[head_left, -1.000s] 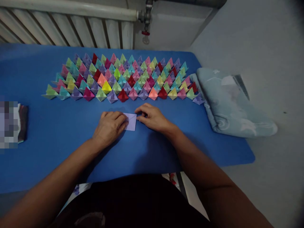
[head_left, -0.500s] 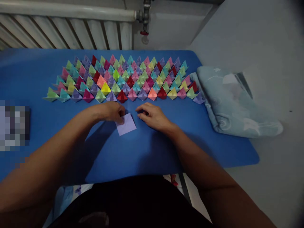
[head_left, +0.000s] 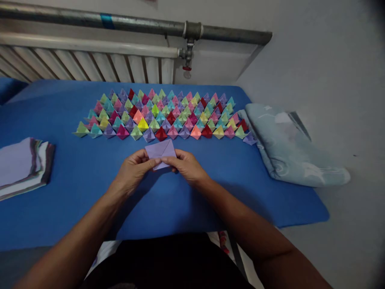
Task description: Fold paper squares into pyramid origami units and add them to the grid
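Observation:
A folded sheet of purple paper (head_left: 161, 150), with crease or fold lines meeting near its middle, is held up just above the blue table surface (head_left: 90, 200). My left hand (head_left: 136, 166) pinches its lower left side, thumb on top. My right hand (head_left: 185, 162) grips the lower right side, and the two thumb tips nearly meet on the paper. The fingers beneath the sheet are mostly hidden. Just beyond the paper stand rows of small folded paper boats (head_left: 173, 131) in many colours.
At the left lies a stack of paper sheets (head_left: 18, 162), purple on top. A folded grey-green patterned cloth (head_left: 288, 148) rests at the right edge, beside the wall. Behind the table are a white radiator (head_left: 99, 64), a metal pipe (head_left: 144, 25) and a red-handled valve (head_left: 187, 68).
The purple paper was under my left hand at the table; now both hands hold it, turned, with fold lines showing. My right hand has closed onto it. The camera view has tilted up.

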{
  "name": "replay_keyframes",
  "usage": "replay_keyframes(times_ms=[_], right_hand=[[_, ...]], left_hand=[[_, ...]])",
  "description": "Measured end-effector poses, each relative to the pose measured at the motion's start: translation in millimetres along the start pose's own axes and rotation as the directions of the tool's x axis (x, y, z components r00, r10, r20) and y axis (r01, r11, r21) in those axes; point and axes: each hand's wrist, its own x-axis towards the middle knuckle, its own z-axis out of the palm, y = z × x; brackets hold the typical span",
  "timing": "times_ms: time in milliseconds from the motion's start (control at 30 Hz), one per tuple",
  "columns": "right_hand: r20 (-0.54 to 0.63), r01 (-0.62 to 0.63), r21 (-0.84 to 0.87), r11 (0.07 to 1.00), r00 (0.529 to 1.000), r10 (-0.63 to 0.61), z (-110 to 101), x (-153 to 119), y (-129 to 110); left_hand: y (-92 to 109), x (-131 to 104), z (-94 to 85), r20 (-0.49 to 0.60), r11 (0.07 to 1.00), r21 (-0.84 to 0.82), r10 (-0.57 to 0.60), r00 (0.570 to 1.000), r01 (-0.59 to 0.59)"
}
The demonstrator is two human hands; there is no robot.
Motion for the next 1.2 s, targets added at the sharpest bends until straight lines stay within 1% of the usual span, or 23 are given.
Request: replay_keyframes(times_ms=[100, 200, 300, 400, 500, 600, 667, 733, 767, 800, 833, 867, 900, 933, 967, 1000, 1033, 1067, 1100, 1133, 1200], right_hand=[[-0.028, -0.017, 0.015, 1.000, 0.999, 0.017, 4.6, -1.2, 3.7], [-0.058, -0.047, 0.031, 0.998, 0.997, 0.048, 7.2, -1.6, 7.6], [-0.073, -0.045, 0.022, 0.999, 0.996, 0.047, 9.2, -2.9, 10.9], [-0.057, -0.031, -0.015, 0.999, 0.998, 0.030, 10.1, -5.9, 11.6], [-0.018, -0.029, -0.009, 1.000, 0.999, 0.029, 10.3, -9.3, 10.6], [0.010, -0.020, -0.011, 1.000, 1.000, 0.020, 9.5, -10.8, 11.2], [0.020, -0.014, -0.055, 0.998, 1.000, 0.015, 8.2, -10.9, 12.8], [0.020, 0.023, -0.154, 0.988, 1.000, -0.020, 5.9, -11.2, 14.9], [0.017, 0.071, -0.233, 0.970, 0.997, -0.069, 4.4, -11.4, 15.8], [0.017, 0.140, -0.334, 0.932, 0.990, -0.143, 2.8, -11.7, 16.6], [0.028, 0.225, -0.448, 0.866, 0.971, -0.237, 1.0, -12.0, 17.2], [0.061, 0.311, -0.564, 0.765, 0.939, -0.338, -1.0, -12.1, 17.5], [0.114, 0.386, -0.670, 0.634, 0.897, -0.427, -2.9, -12.0, 17.6], [0.184, 0.443, -0.753, 0.486, 0.852, -0.490, -4.9, -11.5, 17.5], [0.257, 0.477, -0.810, 0.341, 0.812, -0.524, -6.7, -10.8, 17.3], [0.325, 0.494, -0.843, 0.211, 0.781, -0.533, -8.3, -9.7, 17.1], [0.380, 0.500, -0.860, 0.103, 0.762, -0.524, -9.5, -8.5, 17.0], [0.422, 0.499, -0.867, 0.017, 0.751, -0.508, -10.4, -7.1, 17.2], [0.453, 0.495, -0.867, -0.048, 0.745, -0.490, -11.1, -6.0, 17.8], [0.477, 0.493, -0.864, -0.098, 0.743, -0.469, -11.4, -5.2, 19.0], [0.518, 0.496, -0.851, -0.171, 0.741, -0.427, -11.9, -5.5, 22.7]], left_hand=[[-3.3, -5.9, 0.7, 0.013, 0.998, -0.062, 0.019, 1.000, -0.019], [-4.3, -10.2, -0.8, 0.028, 0.995, -0.103, -0.008, 1.000, 0.011], [-2.0, -13.2, -4.7, 0.072, 0.994, -0.096, -0.041, 0.997, 0.048], [2.8, -13.3, -11.0, 0.124, 0.998, 0.003, -0.055, 0.991, 0.055], [5.8, -11.9, -16.3, 0.099, 0.989, 0.140, -0.051, 0.994, 0.037], [5.1, -11.5, -18.5, 0.086, 0.985, 0.171, -0.050, 0.995, 0.034], [3.8, -11.0, -19.8, 0.106, 0.985, 0.169, -0.046, 0.993, 0.028], [2.7, -9.2, -22.4, 0.146, 0.979, 0.205, -0.017, 0.989, -0.013], [2.2, -7.5, -24.2, 0.172, 0.968, 0.243, 0.015, 0.985, -0.057], [1.9, -5.3, -26.3, 0.200, 0.947, 0.296, 0.066, 0.977, -0.125], [1.5, -2.9, -28.5, 0.239, 0.909, 0.357, 0.134, 0.962, -0.215], [1.1, -0.3, -30.6, 0.289, 0.847, 0.420, 0.215, 0.933, -0.326], [0.7, 2.3, -32.4, 0.344, 0.756, 0.479, 0.307, 0.887, -0.447], [0.0, 4.6, -33.9, 0.402, 0.634, 0.532, 0.395, 0.826, -0.561], [-1.0, 6.7, -34.8, 0.459, 0.490, 0.579, 0.464, 0.758, -0.651], [-2.5, 8.5, -35.3, 0.505, 0.343, 0.619, 0.515, 0.693, -0.707], [-4.6, 10.0, -35.5, 0.543, 0.208, 0.654, 0.541, 0.642, -0.728], [-7.4, 11.2, -35.5, 0.569, 0.092, 0.684, 0.553, 0.608, -0.724], [-10.7, 12.1, -35.5, 0.590, 0.001, 0.705, 0.553, 0.588, -0.709], [-14.5, 12.5, -35.6, 0.612, -0.067, 0.715, 0.542, 0.576, -0.696], [-22.4, 11.3, -36.9, 0.666, -0.156, 0.698, 0.499, 0.554, -0.699]])
